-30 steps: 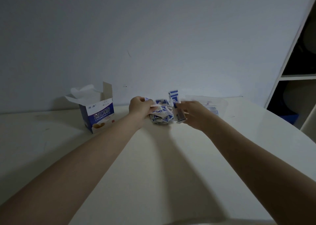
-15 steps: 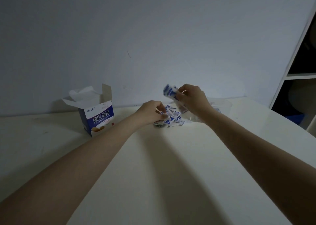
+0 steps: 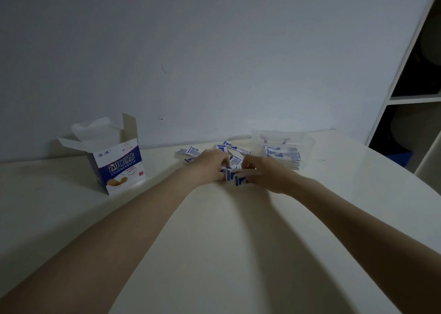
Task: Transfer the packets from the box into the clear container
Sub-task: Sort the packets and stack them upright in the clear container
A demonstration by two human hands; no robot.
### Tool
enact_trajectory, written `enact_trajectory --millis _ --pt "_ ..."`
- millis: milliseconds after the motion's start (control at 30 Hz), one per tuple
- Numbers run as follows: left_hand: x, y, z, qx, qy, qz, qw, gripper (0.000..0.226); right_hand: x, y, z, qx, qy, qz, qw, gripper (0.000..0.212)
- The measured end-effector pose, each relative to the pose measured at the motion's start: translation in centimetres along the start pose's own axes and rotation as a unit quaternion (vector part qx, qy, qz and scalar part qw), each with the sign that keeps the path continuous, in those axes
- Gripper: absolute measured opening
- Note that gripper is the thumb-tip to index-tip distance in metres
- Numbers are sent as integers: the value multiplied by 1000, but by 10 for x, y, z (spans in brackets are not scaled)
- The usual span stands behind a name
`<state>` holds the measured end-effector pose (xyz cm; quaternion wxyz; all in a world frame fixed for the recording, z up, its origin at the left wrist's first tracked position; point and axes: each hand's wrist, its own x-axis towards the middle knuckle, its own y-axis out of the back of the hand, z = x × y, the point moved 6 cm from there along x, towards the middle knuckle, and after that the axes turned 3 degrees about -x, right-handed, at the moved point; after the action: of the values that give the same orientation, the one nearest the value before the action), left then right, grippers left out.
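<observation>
From my remote seat, the biggest thing I see is the pale table (image 3: 214, 254), filling the lower half of the view and running back to a bare wall (image 3: 214, 51). At about two o'clock, a shelf unit (image 3: 403, 99) with dark compartments stands at the table's far right edge. At ten o'clock, near the wall, the blue-and-white box (image 3: 119, 168) stands upright with its top flaps open. At one o'clock, the clear container (image 3: 307, 142) sits on the table by the wall, with a flat stack of packets (image 3: 282, 155) already lying inside it. Between box and container, close to twelve o'clock, a loose pile of blue-and-white packets (image 3: 191, 151) is scattered on the tabletop, well apart from the box and just beside the container. My left hand (image 3: 211, 165) reaches into that pile with its fingers curled down onto a bunch of packets (image 3: 235, 176). My right hand (image 3: 265, 175) meets it from the container side, fingers curled around the same small bunch, so both hands close on it together. The bunch sits low at the table surface, nearest me at the pile's front edge.
</observation>
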<state>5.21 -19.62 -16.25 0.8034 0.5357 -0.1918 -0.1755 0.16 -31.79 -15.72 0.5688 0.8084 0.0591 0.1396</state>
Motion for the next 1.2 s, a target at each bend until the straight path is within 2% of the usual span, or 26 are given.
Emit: enact_trajectory --millis 200,267,367,467,533,600,700,800,867,900,967,1033,1100,1200 --pt "-26 5 7 -152 -19 -30 988 19 6 6 -15 -35 38 0 999 23" --pt "-33 5 13 -142 -43 -31 988 11 14 3 -23 -48 48 -17 998 25" --pt "-36 6 12 -100 -50 -23 993 14 24 -8 -27 -72 29 -65 995 28" --pt "-32 24 -5 -108 -21 52 993 14 29 -14 -27 -89 16 -81 993 29" --pt "-27 40 -19 -89 0 103 991 29 30 -14 -28 -88 19 -89 992 31" --pt "-19 41 -28 -42 7 83 996 38 28 -12 -32 -104 37 -93 990 30" --pt "-14 25 -29 0 15 1 1000 43 23 -7 -32 -117 42 -86 989 28" --pt "-16 13 -22 11 19 -40 999 40 21 11 -26 -46 23 -18 999 10" --pt "-16 11 -23 42 27 -40 998 40 22 20 -22 13 -19 15 1000 24" --pt "-15 10 -24 59 33 -40 997 42 22 21 -19 54 -51 22 997 24" --pt "-16 10 -26 75 43 -45 995 44 21 18 -17 151 -101 27 983 15" --pt "-17 11 -26 60 49 -44 996 41 22 7 -15 248 -128 9 960 14" --pt "-20 15 -24 35 42 -27 998 37 24 -6 -17 257 -132 -17 957 15" --pt "-21 22 -25 43 44 4 998 31 27 -21 -22 205 -120 -40 971 24"
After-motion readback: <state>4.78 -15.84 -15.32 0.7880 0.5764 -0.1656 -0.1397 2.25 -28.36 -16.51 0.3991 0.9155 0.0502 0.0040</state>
